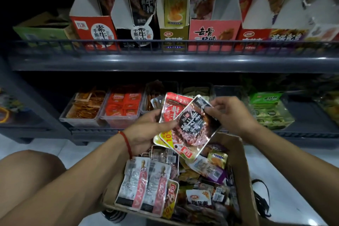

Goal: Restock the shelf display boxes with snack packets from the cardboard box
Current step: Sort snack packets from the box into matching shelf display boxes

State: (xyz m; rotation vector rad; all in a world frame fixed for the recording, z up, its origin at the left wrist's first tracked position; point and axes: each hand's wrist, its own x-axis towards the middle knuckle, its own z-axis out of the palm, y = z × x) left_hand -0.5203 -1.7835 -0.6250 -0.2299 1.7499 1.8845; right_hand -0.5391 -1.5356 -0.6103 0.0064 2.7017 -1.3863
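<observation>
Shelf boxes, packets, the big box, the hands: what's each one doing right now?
left hand: grips the red packet.
right hand: pinches the dark packet, held over the red one.
cardboard box: open, full of mixed packets.
red display box: upright, open top, packets standing inside.
black display box: upright, open top, stocked.

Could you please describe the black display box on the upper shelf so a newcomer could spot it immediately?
Start at the grey upper shelf with its wire rail. The black cardboard display box stands second in the upright row, between a red cardboard display box and an olive-yellow display box. It alone is black, with a white circle on its front.
</observation>
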